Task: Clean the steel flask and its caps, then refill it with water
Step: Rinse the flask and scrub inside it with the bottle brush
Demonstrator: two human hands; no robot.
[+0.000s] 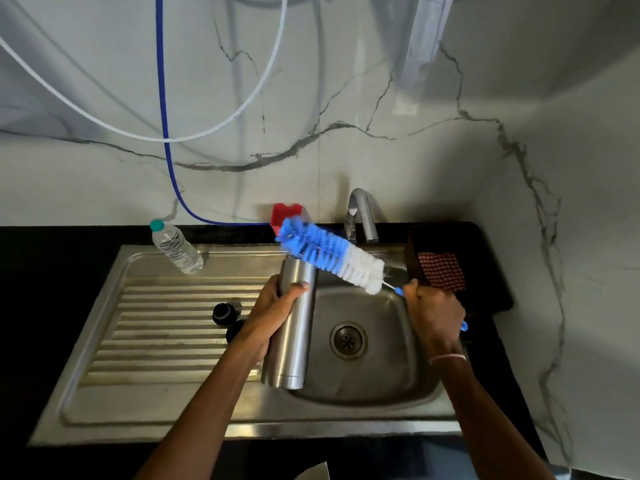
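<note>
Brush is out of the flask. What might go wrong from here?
1. The left hand alone grips the steel flask over the sink; if wet, it may slip.
2. The brush, held by the right hand, is close to the tap and could strike it.
3. The black cap on the drainboard lies near the left forearm and might get knocked.

Flask (294,327) stands left of drain (348,340).

The brush (329,252) is blue then white, the flask (294,327) plain silver, the cloth (440,271) red-and-white checked, the bottle cap (157,224) teal, the counter (52,258) black, the wall (415,161) white with grey veins.
</note>
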